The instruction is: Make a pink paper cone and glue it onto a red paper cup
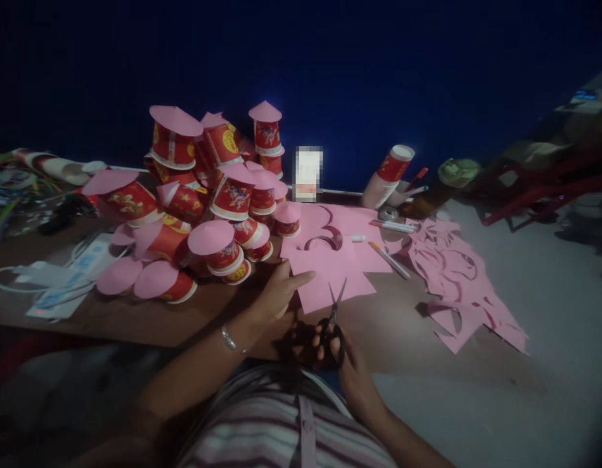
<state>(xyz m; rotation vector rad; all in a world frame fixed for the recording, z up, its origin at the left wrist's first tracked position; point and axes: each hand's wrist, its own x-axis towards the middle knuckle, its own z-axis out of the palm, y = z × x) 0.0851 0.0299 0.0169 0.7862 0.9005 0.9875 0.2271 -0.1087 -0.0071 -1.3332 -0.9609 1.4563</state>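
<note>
Tabletop [159,322]: left grip [280,291] pinching paper [330,270]; right grip [348,357] round scissors [335,313].

Craft workspace; home or workshop not determinable. Indicators: table [145,318], cone-topped cups [233,198] massed left, scissors [335,310] near, paper scraps [440,260] and pens [389,260] right, power strip [84,263] left.

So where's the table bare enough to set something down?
Bare tabletop shows between scissors and pink paper scraps, and in front of the red paper cups, between power strip and left forearm. Crowded: among those cups and around the markers.
</note>
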